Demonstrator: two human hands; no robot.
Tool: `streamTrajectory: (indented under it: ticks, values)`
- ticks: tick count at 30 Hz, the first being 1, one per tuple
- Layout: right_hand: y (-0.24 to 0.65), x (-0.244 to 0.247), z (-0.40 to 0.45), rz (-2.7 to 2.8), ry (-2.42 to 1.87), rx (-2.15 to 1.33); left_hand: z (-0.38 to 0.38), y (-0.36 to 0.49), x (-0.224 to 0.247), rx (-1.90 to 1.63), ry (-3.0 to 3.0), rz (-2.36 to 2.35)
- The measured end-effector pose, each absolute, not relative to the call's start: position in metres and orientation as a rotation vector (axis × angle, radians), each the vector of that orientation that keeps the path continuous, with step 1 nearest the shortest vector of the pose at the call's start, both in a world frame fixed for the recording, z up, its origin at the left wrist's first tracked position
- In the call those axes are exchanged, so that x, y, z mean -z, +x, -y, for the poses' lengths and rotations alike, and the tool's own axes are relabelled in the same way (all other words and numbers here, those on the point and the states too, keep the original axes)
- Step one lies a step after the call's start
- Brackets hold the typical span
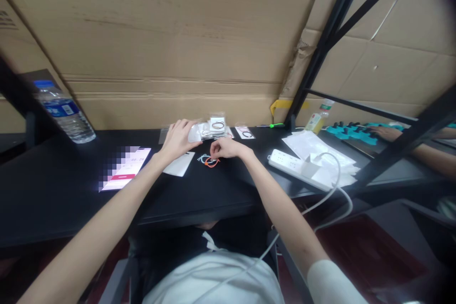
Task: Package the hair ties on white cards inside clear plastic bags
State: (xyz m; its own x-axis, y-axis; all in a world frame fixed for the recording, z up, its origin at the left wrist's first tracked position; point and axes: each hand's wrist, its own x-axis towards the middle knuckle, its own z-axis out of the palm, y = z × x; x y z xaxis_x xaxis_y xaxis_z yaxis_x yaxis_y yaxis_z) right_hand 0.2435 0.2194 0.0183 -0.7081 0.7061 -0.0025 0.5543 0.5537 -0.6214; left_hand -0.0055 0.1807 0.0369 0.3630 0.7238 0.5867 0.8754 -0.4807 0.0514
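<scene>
Both hands are reaching over the black table (213, 199). From where I stand, the right hand (223, 148) has its fingers bent and close together, right at some thin bands, orange and pale blue (212, 163). It looks like a small pinch, but I cannot tell if a band is really caught. The left hand (178, 137) is over some clear bags (194, 134), with its thumb and fingers apart and shiny plastic between them. I cannot tell if it grips the plastic or just touches it.

The bands lie on the table just in front of the right hand. A flat white sheet (180, 165) is near them, below the left hand. Behind the right hand is a pile of little bags (217, 125), and the top one shows a dark ring. One more little bag (245, 132) with a dark ring lies to the right of that pile.

The bands look thin and bendy, so I think a soft pinch on just one would work best. Lifting it slowly would help, since the loops are close and could snag. The left hand should press lightly, because thin plastic slides and crumples so easily. It would be good to keep the right wrist low, away from the pile, so nothing gets knocked
</scene>
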Motion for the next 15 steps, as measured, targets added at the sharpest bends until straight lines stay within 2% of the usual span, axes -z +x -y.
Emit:
streamTrajectory:
  ticks: [6,12,15]
  values:
    - [0.244,-0.022,-0.217,2.476,-1.04,-0.935,-0.182,-0.006,-0.037,0.809,-2.358,1.404]
    - [0.252,-0.033,-0.208,2.23,-1.218,-1.281,-0.182,-0.006,-0.035,0.846,-2.344,1.416]
    - [0.255,-0.043,-0.202,2.215,-1.183,-1.335,-0.182,-0.006,-0.034,0.89,-2.358,1.402]
